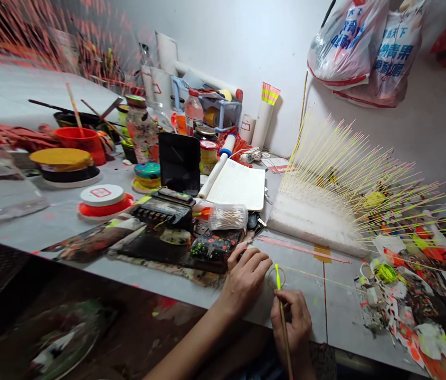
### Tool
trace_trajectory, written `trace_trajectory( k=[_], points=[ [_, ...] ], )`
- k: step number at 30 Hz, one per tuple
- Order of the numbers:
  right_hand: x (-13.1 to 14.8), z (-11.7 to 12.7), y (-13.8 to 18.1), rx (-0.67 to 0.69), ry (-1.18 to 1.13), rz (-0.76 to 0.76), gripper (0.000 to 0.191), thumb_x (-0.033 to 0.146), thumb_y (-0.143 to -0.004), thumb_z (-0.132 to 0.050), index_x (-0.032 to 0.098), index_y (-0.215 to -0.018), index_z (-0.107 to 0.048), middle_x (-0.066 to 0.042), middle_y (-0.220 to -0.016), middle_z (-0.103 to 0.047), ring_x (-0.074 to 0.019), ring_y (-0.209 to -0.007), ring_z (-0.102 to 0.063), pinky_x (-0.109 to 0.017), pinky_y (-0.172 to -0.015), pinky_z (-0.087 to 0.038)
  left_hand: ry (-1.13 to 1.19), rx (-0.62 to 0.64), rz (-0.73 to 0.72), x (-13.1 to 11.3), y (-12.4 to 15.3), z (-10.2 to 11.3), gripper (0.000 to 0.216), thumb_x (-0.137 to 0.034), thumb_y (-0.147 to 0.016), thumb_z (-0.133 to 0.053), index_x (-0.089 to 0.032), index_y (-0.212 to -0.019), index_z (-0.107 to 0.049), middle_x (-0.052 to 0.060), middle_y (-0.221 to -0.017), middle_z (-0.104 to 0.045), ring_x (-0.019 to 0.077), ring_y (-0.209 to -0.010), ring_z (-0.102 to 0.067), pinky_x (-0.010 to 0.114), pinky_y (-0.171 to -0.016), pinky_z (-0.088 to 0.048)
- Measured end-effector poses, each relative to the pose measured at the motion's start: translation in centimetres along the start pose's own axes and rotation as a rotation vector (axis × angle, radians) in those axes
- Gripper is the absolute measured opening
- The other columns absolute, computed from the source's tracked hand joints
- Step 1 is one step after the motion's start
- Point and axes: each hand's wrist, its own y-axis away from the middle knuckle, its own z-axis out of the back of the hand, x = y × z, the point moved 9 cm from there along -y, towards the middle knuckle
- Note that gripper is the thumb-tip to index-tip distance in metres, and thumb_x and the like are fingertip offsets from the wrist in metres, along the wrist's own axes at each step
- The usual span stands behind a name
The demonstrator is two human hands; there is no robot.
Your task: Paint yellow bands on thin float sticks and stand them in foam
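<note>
Grey workbench fills the scene, with a white wall behind it. Two plastic bags hang far right. Far left, paint pots and a spattered jar crowd the bench. Mid-bench stand a black tablet and an open notebook, and a bag of cotton swabs lies nearer.

Right of the hands, a white foam block bristles with many fine sticks tipped yellow, fanning out and blocking the view of the bench's far right corner. Paint-stained paper scraps cover the near right. A paint-caked mat lies just left of the left hand.

Left hand rests on the bench, fingers curled together; nothing held is visible. Right hand is near it, fingers clamped on a thin stick, upright and tilted slightly, its neon yellow tip up. A thin yellow loop sits around the tip. Whether it touches the tip, I cannot tell.
</note>
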Motion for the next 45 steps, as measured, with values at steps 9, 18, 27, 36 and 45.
trace_trajectory(
  k=[9, 18, 27, 36, 45],
  points=[
    [0.3, 0.6, -0.2, -0.030, 0.033, -0.004, 0.011, 0.019, -0.098, -0.054, 0.022, -0.101, -0.064, 0.000, -0.083, -0.067, -0.0125, -0.071, -0.062, -0.022, -0.066, -0.051, 0.017, 0.007, 0.013, 0.0, 0.1, 0.0, 0.021, -0.015, -0.095, -0.044, -0.023, -0.090, -0.063, -0.002, -0.087, -0.073, 0.0160, -0.091, -0.063, 0.038, -0.106, -0.029],
    [0.7, 1.0, -0.2, -0.039, 0.034, -0.013, 0.012, 0.019, -0.098, -0.053, 0.022, -0.096, -0.065, 0.001, -0.078, -0.066, -0.0126, -0.067, -0.062, -0.022, -0.063, -0.052, 0.012, 0.029, 0.023, 0.3, 0.3, -0.2, 0.019, -0.015, -0.092, -0.048, -0.024, -0.093, -0.065, -0.001, -0.090, -0.074, 0.0159, -0.094, -0.064, 0.039, -0.105, -0.030],
    [1.0, 0.6, -0.8, -0.023, 0.036, 0.003, 0.013, 0.021, -0.099, -0.053, 0.022, -0.095, -0.065, 0.001, -0.075, -0.064, -0.0124, -0.064, -0.060, -0.022, -0.060, -0.051, 0.007, 0.028, 0.009, 0.3, 0.3, -0.2, 0.020, -0.013, -0.093, -0.046, -0.024, -0.093, -0.064, -0.002, -0.090, -0.074, 0.0161, -0.093, -0.065, 0.039, -0.106, -0.029],
    [0.1, 1.4, 0.4, -0.020, 0.004, -0.060, 0.011, 0.019, -0.097, -0.054, 0.022, -0.097, -0.065, 0.000, -0.079, -0.066, -0.0132, -0.069, -0.064, -0.022, -0.064, -0.053, -0.030, 0.014, -0.001, 0.2, 0.4, -0.1, 0.022, -0.012, -0.092, -0.047, -0.024, -0.094, -0.065, 0.000, -0.096, -0.073, 0.0171, -0.099, -0.063, 0.040, -0.106, -0.029],
    [3.4, 5.2, 0.0, -0.331, -0.149, 0.164, 0.020, 0.005, -0.083, -0.054, 0.024, -0.089, -0.059, 0.004, -0.061, -0.062, -0.0114, -0.042, -0.054, -0.023, -0.043, -0.046, 0.072, -0.096, 0.023, 0.4, -1.1, 0.9, 0.014, -0.017, -0.092, -0.056, -0.026, -0.086, -0.065, 0.000, -0.081, -0.066, 0.0174, -0.087, -0.061, 0.037, -0.088, -0.039]
  ],
)
